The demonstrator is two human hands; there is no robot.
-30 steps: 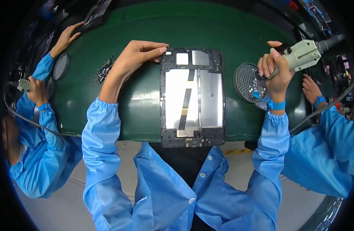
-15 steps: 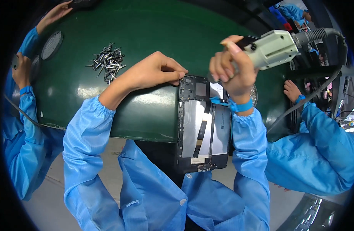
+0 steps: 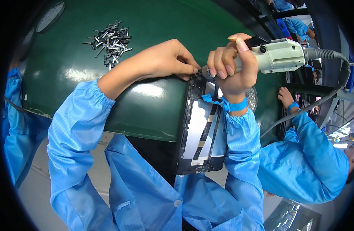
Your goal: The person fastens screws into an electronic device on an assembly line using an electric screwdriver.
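- Left hand [image 3: 167, 57]: thumb and fingers drawn together at the upper left corner of the device; whether they pinch its edge or merely touch it cannot be told.
- Right hand [image 3: 238, 69]: fingers wrapped around a pale electric screwdriver [image 3: 282, 57], its nose beside the left fingertips at the device's top edge; contact of the bit is hidden.
- Wrist strap [image 3: 236, 106]: blue, around the right wrist, its loose end over the device.
- Device [image 3: 202, 134]: opened, flat and tablet-like, dark-framed with silvery panels; it lies between the forearms, partly covered by the right one, its lower end projecting past the near edge of the green table [image 3: 146, 115].
- Round dish [image 3: 252, 98]: just right of the right wrist, partly hidden.
- Metal parts [image 3: 109, 42]: small, heaped on the table beyond the left forearm.
- Grey cable [image 3: 292, 111]: curving down at the right.
- Co-worker's hand [image 3: 286, 96]: at the table's right side, blue-sleeved.
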